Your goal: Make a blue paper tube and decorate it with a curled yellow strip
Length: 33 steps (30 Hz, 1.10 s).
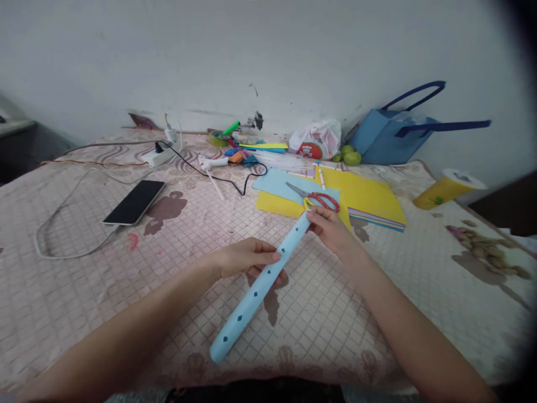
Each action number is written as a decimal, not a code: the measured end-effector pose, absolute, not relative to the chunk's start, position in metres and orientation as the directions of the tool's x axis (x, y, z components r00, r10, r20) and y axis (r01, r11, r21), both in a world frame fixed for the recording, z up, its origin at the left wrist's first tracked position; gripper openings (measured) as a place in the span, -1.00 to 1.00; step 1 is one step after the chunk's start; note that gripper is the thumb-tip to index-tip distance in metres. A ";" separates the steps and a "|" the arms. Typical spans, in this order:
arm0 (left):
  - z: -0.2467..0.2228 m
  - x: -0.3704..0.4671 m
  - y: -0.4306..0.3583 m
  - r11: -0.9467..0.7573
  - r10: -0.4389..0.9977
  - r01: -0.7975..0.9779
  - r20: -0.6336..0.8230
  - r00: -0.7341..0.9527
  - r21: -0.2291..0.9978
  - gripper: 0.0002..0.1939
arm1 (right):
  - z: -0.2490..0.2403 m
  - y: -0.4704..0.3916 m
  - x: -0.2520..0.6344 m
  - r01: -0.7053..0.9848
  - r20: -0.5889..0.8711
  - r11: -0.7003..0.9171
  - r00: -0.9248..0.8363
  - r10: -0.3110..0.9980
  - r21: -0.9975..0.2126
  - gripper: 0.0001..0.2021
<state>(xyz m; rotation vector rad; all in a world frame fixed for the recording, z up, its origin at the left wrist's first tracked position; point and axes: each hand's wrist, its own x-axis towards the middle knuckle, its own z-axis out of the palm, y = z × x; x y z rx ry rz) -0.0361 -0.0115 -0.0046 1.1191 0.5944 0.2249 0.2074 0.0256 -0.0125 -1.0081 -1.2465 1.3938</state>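
Phone [135,201]: lay flat, cable [78,257] attached, apparently for charging.
Left hand [245,257]: pinched the pale blue strip [262,281] near its middle, thumb above, fingers beneath, probably to steady it.
Strip position: slanted over the tablecloth [188,240], near end free, dark diamonds facing up.
Scissors [309,196]: rested on paper sheets [274,187], seemingly within easy reach.
Right hand [328,226]: gripped the strip's far end, likely keeping it straight.

A scuffed, pale-grey wall [188,61] stands before me, beyond a broad table [335,336] spread with pale, brown-gridded cloth [75,296], in soft light.
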 end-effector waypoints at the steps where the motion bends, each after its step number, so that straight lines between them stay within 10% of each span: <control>1: -0.006 -0.036 -0.012 0.454 0.466 0.114 -0.344 0.815 0.884 -0.65 | -0.012 0.024 0.204 -0.139 0.023 -0.004 -0.191 0.981 -0.990 -0.79; 33: 0.000 -0.022 -0.018 0.689 0.556 -0.113 -0.423 0.715 0.716 -0.61 | -0.015 -0.002 0.166 -0.067 0.035 0.009 -0.400 0.916 -0.998 -0.78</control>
